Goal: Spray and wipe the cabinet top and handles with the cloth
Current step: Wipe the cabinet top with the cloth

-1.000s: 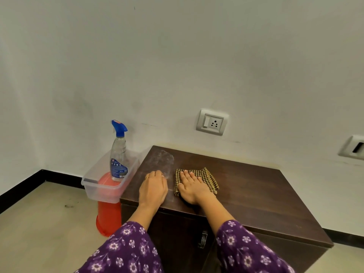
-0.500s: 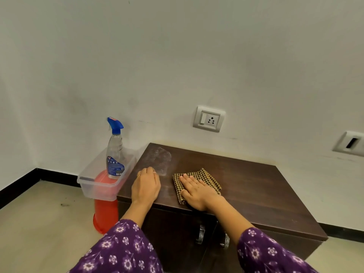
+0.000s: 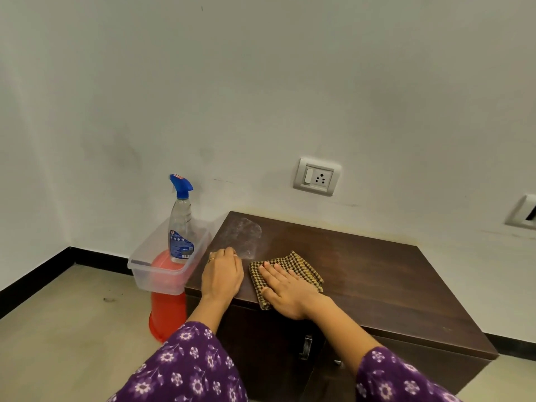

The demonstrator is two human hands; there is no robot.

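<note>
A dark brown cabinet top (image 3: 377, 274) stands against the white wall. A checked brown-and-yellow cloth (image 3: 293, 264) lies flat near its front left. My right hand (image 3: 285, 288) presses flat on the cloth, fingers spread. My left hand (image 3: 222, 274) rests palm down on the bare top just left of the cloth, fingers together. A whitish dusty patch (image 3: 242, 235) marks the back left corner. The clear spray bottle with a blue trigger (image 3: 180, 220) stands in a clear plastic tub (image 3: 158, 274) left of the cabinet. A metal handle (image 3: 306, 346) shows on the cabinet front below my arms.
The tub sits on an upturned red bucket (image 3: 166, 311) on the beige floor. A wall socket with a switch (image 3: 317, 177) is above the cabinet, and another plate (image 3: 523, 211) is at the right edge. Black skirting runs along the wall.
My right hand has slid the cloth toward the front edge of the top and turned it slightly. My left hand has stayed resting beside it.
</note>
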